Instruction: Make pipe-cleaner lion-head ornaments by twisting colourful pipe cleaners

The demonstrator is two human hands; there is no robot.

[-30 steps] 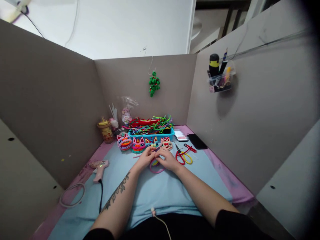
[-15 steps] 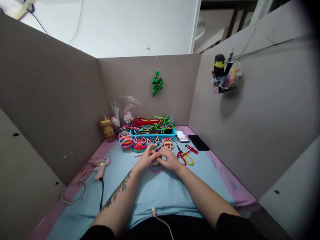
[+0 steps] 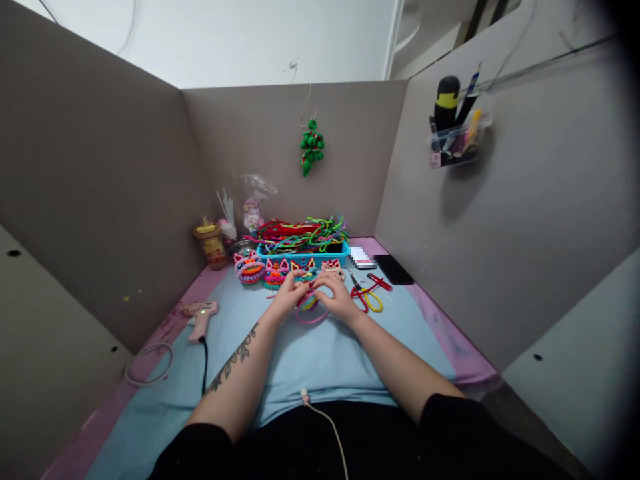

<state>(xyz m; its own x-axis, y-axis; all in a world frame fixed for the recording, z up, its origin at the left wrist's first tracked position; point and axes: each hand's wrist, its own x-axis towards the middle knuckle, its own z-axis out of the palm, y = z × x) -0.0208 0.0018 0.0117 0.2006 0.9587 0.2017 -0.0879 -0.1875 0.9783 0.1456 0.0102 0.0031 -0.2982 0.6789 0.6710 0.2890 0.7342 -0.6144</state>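
Both hands meet over the middle of the blue cloth (image 3: 320,353). My left hand (image 3: 289,293) pinches one side of a small piece with pink, yellow and green parts (image 3: 309,301). From the other side, my right hand (image 3: 336,297) closes its fingers on the same piece. A pink loop (image 3: 313,319) hangs below the fingertips. Just behind the hands stand several fuzzy animal heads, among them a purple and orange one (image 3: 249,268) and a pink one with ears (image 3: 276,273). My fingers partly cover the piece.
Behind stands a blue tray (image 3: 300,259) of coloured pipe cleaners. Scissors (image 3: 367,297) and a black phone (image 3: 394,269) lie at the right. A pink glue gun (image 3: 203,321) and its cable lie left, a brown cup (image 3: 211,247) farther back. Grey panels surround the table.
The camera view has tilted slightly downward. Both hands have shifted a little around the piece, and more of its coloured part and pink loop now shows below the fingers.
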